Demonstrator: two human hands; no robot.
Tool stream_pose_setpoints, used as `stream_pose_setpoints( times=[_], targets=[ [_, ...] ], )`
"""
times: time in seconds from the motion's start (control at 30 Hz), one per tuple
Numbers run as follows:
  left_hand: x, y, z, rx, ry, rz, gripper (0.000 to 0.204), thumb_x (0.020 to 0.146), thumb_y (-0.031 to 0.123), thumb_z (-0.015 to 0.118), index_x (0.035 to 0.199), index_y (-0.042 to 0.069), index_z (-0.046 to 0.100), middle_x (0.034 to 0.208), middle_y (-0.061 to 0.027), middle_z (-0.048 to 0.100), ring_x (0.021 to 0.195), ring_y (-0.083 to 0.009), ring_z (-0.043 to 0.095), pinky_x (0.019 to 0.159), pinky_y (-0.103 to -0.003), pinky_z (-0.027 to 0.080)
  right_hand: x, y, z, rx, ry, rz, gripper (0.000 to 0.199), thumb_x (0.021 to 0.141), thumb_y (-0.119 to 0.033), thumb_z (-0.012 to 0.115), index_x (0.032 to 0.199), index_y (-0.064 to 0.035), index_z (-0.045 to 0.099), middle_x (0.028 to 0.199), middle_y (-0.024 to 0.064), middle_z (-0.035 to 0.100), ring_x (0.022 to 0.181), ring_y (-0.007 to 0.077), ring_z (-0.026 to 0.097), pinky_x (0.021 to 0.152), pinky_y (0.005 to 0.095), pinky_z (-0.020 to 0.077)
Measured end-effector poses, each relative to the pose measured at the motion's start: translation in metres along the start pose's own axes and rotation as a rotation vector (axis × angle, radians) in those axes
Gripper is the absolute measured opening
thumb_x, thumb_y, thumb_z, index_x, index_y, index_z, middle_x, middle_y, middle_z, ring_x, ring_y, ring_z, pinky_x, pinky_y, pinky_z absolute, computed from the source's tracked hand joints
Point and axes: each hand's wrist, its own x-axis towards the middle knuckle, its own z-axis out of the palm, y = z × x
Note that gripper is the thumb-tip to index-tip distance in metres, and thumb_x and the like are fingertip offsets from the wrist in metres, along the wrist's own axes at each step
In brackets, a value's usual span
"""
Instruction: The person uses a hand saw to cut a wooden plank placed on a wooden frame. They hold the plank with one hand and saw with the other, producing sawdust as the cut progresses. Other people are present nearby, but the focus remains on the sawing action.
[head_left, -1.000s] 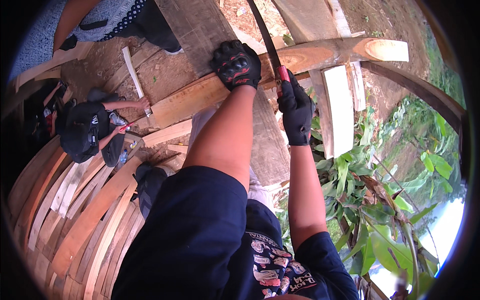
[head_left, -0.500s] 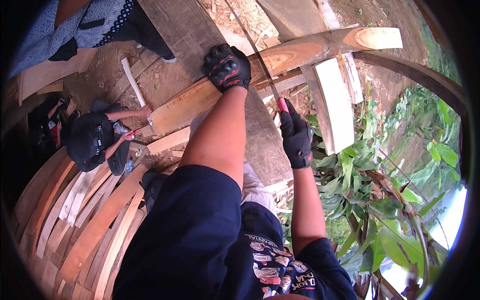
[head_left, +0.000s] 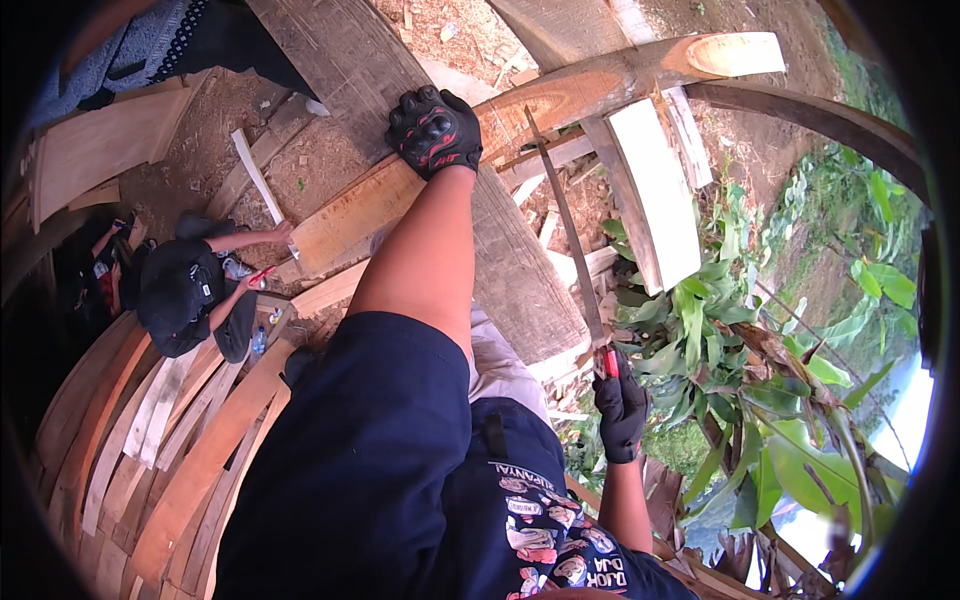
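A long, slightly curved wooden plank lies slantwise over a wide dark board. My left hand, in a black glove with red marks, bears down on the plank with its fingers curled over the far edge. Lower right, my gloved right hand is closed around the red handle of a handsaw. The saw's long narrow blade points up and away, its tip at the plank's near edge to the right of my left hand.
At left a crouching person in black holds a red-handled tool by the plank's end. Stacked curved planks fill the lower left. A pale timber block and leafy plants stand at right. Another person's patterned cloth shows upper left.
My right hand has drawn the handsaw back toward me and slightly right, so more of its blade shows on the near side of the plank. My left hand stays on the plank.
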Motion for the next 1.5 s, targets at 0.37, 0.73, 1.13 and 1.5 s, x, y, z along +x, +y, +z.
stream_pose_setpoints(
  times=[0.37, 0.73, 1.13, 1.5],
  targets=[
    [0.000, 0.003, -0.006, -0.073, -0.065, -0.027, 0.035, 0.106, 0.038, 0.054, 0.118, 0.012, 0.074, 0.126, -0.0127, 0.069, 0.121, -0.0346, 0.065, 0.105, -0.054, 0.051, 0.244, -0.130, 0.118, -0.011, 0.055, -0.443, 0.047, 0.114, -0.037, 0.062, 0.147, -0.0048, 0.072, 0.115, 0.0190, 0.083, 0.100, 0.0278, 0.082, 0.087, 0.0399, 0.0608],
    [0.001, -0.004, 0.002, -0.107, -0.037, -0.014, 0.037, 0.107, 0.041, 0.055, 0.120, 0.012, 0.074, 0.127, -0.0145, 0.070, 0.121, -0.0362, 0.067, 0.104, -0.056, 0.052, 0.262, -0.126, 0.139, 0.067, -0.012, -0.303, 0.051, 0.114, -0.044, 0.061, 0.148, -0.0083, 0.072, 0.085, 0.0124, 0.074, 0.073, 0.0150, 0.070, 0.069, 0.0369, 0.0555],
    [0.002, 0.001, -0.003, -0.058, -0.057, -0.027, 0.034, 0.106, 0.038, 0.056, 0.117, 0.012, 0.074, 0.125, -0.0130, 0.070, 0.119, -0.0352, 0.067, 0.102, -0.054, 0.053, 0.206, -0.048, 0.110, -0.145, 0.043, -0.424, 0.045, 0.115, -0.039, 0.058, 0.150, -0.0152, 0.070, 0.115, 0.0230, 0.081, 0.099, 0.0411, 0.081, 0.084, 0.0484, 0.0613],
    [-0.003, -0.001, 0.009, 0.029, 0.044, 0.024, 0.036, 0.106, 0.042, 0.056, 0.115, 0.013, 0.074, 0.119, -0.0144, 0.072, 0.112, -0.0362, 0.071, 0.093, -0.057, 0.055, -0.033, 0.074, -0.036, -0.130, -0.033, 0.110, 0.054, 0.112, -0.038, 0.063, 0.151, -0.0011, 0.067, 0.139, 0.0211, 0.077, 0.129, 0.0297, 0.074, 0.109, 0.0421, 0.0545]
  ],
)
